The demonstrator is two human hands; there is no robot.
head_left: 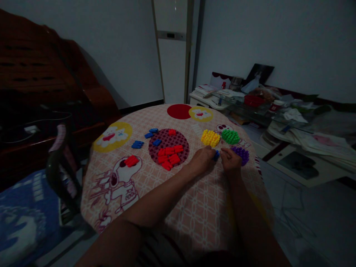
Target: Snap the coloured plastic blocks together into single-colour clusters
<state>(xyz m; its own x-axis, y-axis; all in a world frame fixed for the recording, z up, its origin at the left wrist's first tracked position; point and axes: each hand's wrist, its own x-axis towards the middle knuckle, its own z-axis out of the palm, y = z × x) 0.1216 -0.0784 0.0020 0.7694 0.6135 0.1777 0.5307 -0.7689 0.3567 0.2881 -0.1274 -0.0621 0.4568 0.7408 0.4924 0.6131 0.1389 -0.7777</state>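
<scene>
Both my hands meet near the right side of a round table (pixel 155 207) covered with a pink cartoon cloth. My left hand (pixel 202 159) and my right hand (pixel 230 160) are closed, fingers pinched around a small blue block (pixel 216 155) held between them. Just beyond them lie a yellow pile of small pieces (pixel 210 137), a green pile (pixel 230 136) and a purple pile (pixel 240 153). Red blocks (pixel 170 155) lie in a cluster left of my left hand, with more red blocks (pixel 131 160) farther left. Loose blue blocks (pixel 147 138) lie toward the table's far left.
A dark wooden sofa (pixel 39 85) stands at the left with a chair back (pixel 59 163) beside the table. A low glass table (pixel 250 102) cluttered with papers, a red tub and a framed picture stands at the back right. Tiled floor lies to the right.
</scene>
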